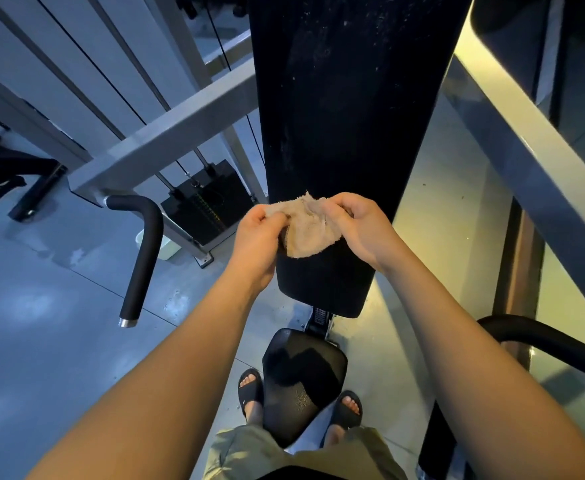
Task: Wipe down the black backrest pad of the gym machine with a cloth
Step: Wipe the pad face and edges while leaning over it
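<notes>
Both hands: the left hand and the right hand each pinched an edge of the cloth, fingers curled closed on the fabric, stretching it between them.
Cloth position: it was held in the air in front of the lower part of the black backrest pad; whether it touched the pad could not be told.
Cloth condition: tan, frayed at the edges, bunched in the middle, not spread flat for a stroke.
Pad surface: pale specks and faint streaks showed across the upper and middle stretch of the pad; the lowest part below the hands looked darker and plainer.
Done so far: judging by those marks, little or none of the upper pad looked clean; the lower end could not be judged in the dim light.
Left to do: most likely the whole wipe down the long face of the pad, from the top to the lower edge.
Step in hand: apparently readying or refolding the cloth.
Surroundings: the seat pad sat below, between the person's sandalled feet.
</notes>
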`<state>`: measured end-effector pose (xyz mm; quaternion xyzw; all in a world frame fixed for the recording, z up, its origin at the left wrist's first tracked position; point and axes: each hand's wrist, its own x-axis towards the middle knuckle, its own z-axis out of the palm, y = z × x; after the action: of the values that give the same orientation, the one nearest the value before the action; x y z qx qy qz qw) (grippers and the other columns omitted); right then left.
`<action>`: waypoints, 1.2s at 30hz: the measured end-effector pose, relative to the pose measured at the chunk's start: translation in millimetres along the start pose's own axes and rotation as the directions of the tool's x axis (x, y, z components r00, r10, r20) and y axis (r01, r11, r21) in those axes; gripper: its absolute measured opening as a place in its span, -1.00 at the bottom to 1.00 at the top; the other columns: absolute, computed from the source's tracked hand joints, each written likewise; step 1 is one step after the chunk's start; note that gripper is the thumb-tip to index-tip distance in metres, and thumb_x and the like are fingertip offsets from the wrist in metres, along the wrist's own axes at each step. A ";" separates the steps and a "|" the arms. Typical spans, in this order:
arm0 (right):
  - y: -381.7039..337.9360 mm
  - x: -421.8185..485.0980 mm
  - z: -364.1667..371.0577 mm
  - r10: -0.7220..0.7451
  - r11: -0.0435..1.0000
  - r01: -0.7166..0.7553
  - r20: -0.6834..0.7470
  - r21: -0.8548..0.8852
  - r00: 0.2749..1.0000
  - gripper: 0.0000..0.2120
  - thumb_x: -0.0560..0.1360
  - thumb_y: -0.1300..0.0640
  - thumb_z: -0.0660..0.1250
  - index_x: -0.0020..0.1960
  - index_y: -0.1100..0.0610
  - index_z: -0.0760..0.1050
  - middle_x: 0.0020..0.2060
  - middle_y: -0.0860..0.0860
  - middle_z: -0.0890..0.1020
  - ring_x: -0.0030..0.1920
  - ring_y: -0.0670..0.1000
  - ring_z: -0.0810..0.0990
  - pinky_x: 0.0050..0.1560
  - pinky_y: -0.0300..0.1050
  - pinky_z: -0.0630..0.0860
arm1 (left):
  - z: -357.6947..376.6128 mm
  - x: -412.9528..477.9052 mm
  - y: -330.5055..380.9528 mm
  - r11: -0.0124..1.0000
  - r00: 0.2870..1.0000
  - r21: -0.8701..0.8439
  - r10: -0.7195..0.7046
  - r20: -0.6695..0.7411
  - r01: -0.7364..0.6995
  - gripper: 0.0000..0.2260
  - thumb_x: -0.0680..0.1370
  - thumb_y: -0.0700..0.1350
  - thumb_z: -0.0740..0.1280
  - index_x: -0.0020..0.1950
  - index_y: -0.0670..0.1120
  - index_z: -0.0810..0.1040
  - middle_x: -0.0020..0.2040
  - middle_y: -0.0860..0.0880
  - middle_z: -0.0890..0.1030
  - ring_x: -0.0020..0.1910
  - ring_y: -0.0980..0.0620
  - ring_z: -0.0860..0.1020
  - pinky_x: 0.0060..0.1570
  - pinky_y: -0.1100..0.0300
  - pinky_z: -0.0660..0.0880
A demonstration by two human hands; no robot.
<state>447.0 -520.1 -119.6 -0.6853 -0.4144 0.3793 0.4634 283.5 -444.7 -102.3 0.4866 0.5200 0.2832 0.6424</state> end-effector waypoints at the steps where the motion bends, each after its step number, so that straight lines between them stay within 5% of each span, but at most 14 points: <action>1: 0.0 0.7 -0.7 0.007 1.000 -0.007 -0.022 0.009 1.000 -0.74 0.68 -0.08 0.23 0.03 0.05 0.60 -0.07 0.00 0.64 -0.06 -0.06 0.59 -0.03 -0.19 0.53 | -2.9 1.8 -0.3 1.000 1.000 -0.007 -0.014 -0.017 0.014 -0.90 0.57 -0.29 0.25 0.00 -0.18 0.55 -0.11 -0.13 0.58 -0.11 -0.06 0.57 -0.09 0.01 0.55; 3: -2.1 1.3 -2.4 0.055 0.996 -0.049 -0.066 0.077 0.996 -0.69 0.70 -0.09 0.15 0.02 0.09 0.55 -0.07 0.11 0.60 -0.14 0.02 0.56 -0.04 0.01 0.58 | -9.0 4.2 -1.8 0.998 0.997 -0.012 -0.065 -0.031 0.064 -0.86 0.55 -0.32 0.20 -0.09 -0.14 0.51 -0.16 -0.11 0.55 -0.14 -0.08 0.55 -0.11 -0.01 0.54; 8: -2.1 2.1 -1.4 0.107 0.994 -0.106 -0.099 0.014 0.989 -0.82 0.72 -0.05 0.13 0.16 0.04 0.40 -0.10 0.07 0.60 -0.25 0.00 0.57 -0.16 0.04 0.61 | -11.4 1.3 -1.1 0.968 0.974 -0.146 -0.188 0.126 0.206 -0.84 0.44 -0.33 0.15 -0.20 -0.09 0.41 -0.19 -0.11 0.46 -0.18 -0.11 0.50 -0.17 0.02 0.52; 11: -2.4 1.3 -1.8 0.038 0.999 -0.039 -0.107 -0.005 0.994 -0.89 0.71 -0.04 0.16 0.17 -0.03 0.39 -0.10 -0.02 0.56 -0.19 -0.04 0.53 -0.12 0.07 0.58 | -11.2 3.5 -1.3 0.919 0.971 -0.321 -0.190 0.144 0.227 -0.85 0.49 -0.31 0.18 -0.03 -0.14 0.48 0.09 -0.21 0.56 0.19 -0.27 0.58 0.26 -0.22 0.49; 15: -5.5 -1.4 1.1 0.002 0.999 0.003 0.081 -0.054 0.997 -0.75 0.63 -0.19 0.28 0.08 -0.02 0.57 0.15 -0.06 0.49 0.04 -0.14 0.53 0.12 -0.16 0.53 | -11.2 0.4 5.4 0.874 0.965 -0.432 -0.136 0.222 0.222 -0.78 0.63 -0.26 0.24 0.26 -0.22 0.53 0.25 -0.24 0.61 0.25 -0.21 0.60 0.18 -0.17 0.57; 17: -4.2 -3.5 4.0 -0.018 0.991 0.034 0.116 -0.133 0.993 -0.82 0.56 -0.13 0.41 0.02 -0.03 0.58 0.10 -0.09 0.52 0.05 -0.17 0.54 0.04 -0.27 0.46 | -9.5 -1.2 6.5 0.916 0.972 -0.355 -0.119 0.205 0.187 -0.79 0.65 -0.23 0.25 0.29 -0.20 0.49 0.20 -0.22 0.64 0.18 -0.16 0.64 0.12 -0.10 0.60; 19: -2.2 -3.9 4.9 -0.020 0.985 0.033 0.075 -0.172 0.997 -0.87 0.57 -0.04 0.40 -0.04 0.01 0.56 -0.03 -0.06 0.59 -0.03 -0.09 0.57 -0.04 -0.20 0.47 | -7.5 2.2 3.5 0.990 0.992 -0.061 -0.128 0.015 0.129 -0.76 0.62 -0.19 0.33 0.27 -0.13 0.45 0.14 -0.17 0.64 0.10 -0.10 0.67 0.01 0.01 0.64; 22: -3.1 -3.4 3.1 0.022 0.995 -0.020 0.017 -0.100 1.000 -0.90 0.62 0.01 0.33 0.02 0.03 0.52 -0.07 -0.05 0.62 -0.05 -0.06 0.59 -0.06 -0.20 0.51 | -6.8 2.7 -5.1 0.919 0.966 0.393 0.120 -0.230 -0.021 -0.69 0.53 -0.18 0.42 0.20 -0.03 0.39 0.13 -0.04 0.53 0.06 0.06 0.57 -0.11 0.29 0.52; 24: -3.0 -3.5 3.7 0.024 0.999 -0.023 0.027 -0.041 0.999 -0.91 0.64 0.04 0.32 0.05 0.05 0.53 -0.06 -0.02 0.65 -0.07 -0.05 0.62 -0.05 -0.18 0.56 | -3.5 -2.0 -9.5 0.875 0.956 0.414 0.292 -0.035 -0.253 -0.68 0.53 -0.20 0.41 0.24 -0.02 0.44 0.16 0.02 0.53 0.09 0.14 0.55 -0.06 0.39 0.48; 27: -6.8 -9.1 7.0 0.044 0.995 -0.051 0.077 0.089 0.996 -0.88 0.67 0.09 0.29 0.09 0.10 0.58 -0.10 0.11 0.67 -0.18 -0.07 0.59 -0.15 -0.25 0.52 | 5.3 -7.7 -11.1 0.815 0.908 0.419 0.291 0.301 -0.400 -0.64 0.55 -0.10 0.43 0.32 0.07 0.50 0.17 0.11 0.57 0.11 0.22 0.55 0.01 0.41 0.48; 31: -8.2 -4.0 -0.4 0.016 0.999 -0.015 0.027 -0.029 1.000 -0.81 0.69 0.06 0.23 0.05 0.01 0.63 -0.02 0.00 0.65 -0.08 -0.11 0.59 -0.05 -0.29 0.51 | 15.3 4.2 -11.8 0.792 0.931 0.490 0.325 0.166 -0.364 -0.80 0.55 -0.08 0.44 0.16 0.06 0.57 -0.01 0.16 0.63 -0.06 0.31 0.56 -0.17 0.47 0.43; 33: -5.1 0.9 -7.9 -0.060 0.978 0.024 -0.171 -0.205 0.983 -0.83 0.68 0.01 0.25 0.00 -0.03 0.60 0.00 -0.05 0.60 0.00 -0.19 0.54 -0.02 -0.37 0.46 | 18.7 10.6 -10.0 0.805 0.935 0.493 0.350 0.054 -0.330 -0.84 0.56 -0.10 0.41 0.11 0.07 0.53 -0.06 0.18 0.60 -0.10 0.29 0.56 -0.23 0.47 0.43; 36: -9.1 2.4 -27.0 -0.178 0.951 0.015 -0.508 -0.308 0.843 -0.89 0.64 0.03 0.28 0.00 0.04 0.53 -0.03 -0.06 0.54 -0.01 -0.10 0.50 -0.04 -0.31 0.46 | 19.0 22.8 -0.4 0.840 0.934 0.463 0.351 -0.065 -0.283 -0.82 0.57 -0.11 0.40 0.10 0.08 0.46 -0.07 0.15 0.57 -0.12 0.22 0.55 -0.29 0.44 0.41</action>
<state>470.4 -524.5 -103.7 -0.8019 -0.3563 0.0861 0.4719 308.2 -431.3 -111.9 0.6782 0.5288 0.2938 0.4173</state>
